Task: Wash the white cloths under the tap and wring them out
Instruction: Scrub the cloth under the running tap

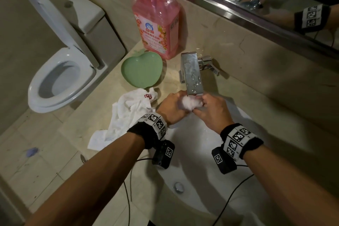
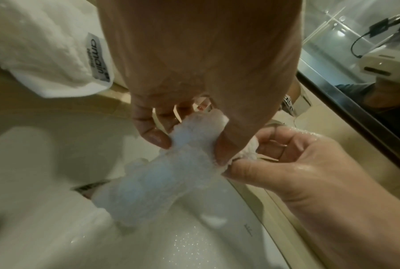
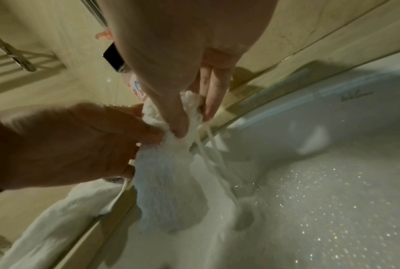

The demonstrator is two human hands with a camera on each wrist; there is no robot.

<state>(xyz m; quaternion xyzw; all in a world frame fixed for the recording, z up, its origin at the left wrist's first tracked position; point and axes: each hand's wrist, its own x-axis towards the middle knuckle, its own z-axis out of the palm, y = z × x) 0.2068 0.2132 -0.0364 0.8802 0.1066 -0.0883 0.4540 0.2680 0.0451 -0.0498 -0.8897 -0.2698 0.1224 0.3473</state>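
**Both hands squeeze one cloth under the tap**

From the head view, the left hand (image 1: 171, 107) and the right hand (image 1: 211, 110) meet right under the tap (image 1: 192, 73), over the back edge of the sink (image 1: 201, 180). Both grip the same wet cloth (image 1: 192, 105), bunched up between them. The two hands are equally close to it. A second cloth (image 1: 128, 115) lies on the counter (image 1: 64, 152), just left of the sink and beside the left wrist. A green dish (image 1: 141, 69) and a pink bottle (image 1: 156, 22) stand further back, well out of the way.

From the left wrist view, the cloth (image 2: 171, 172) hangs down long from the fingers (image 2: 153, 134) into the sink. The right hand (image 2: 286, 154) pinches its top end.

From the right wrist view, water runs off the cloth (image 3: 169, 182) in thin streams. To wring it, the hands would likely twist opposite ways along its length. Nothing blocks them but the tap close above.
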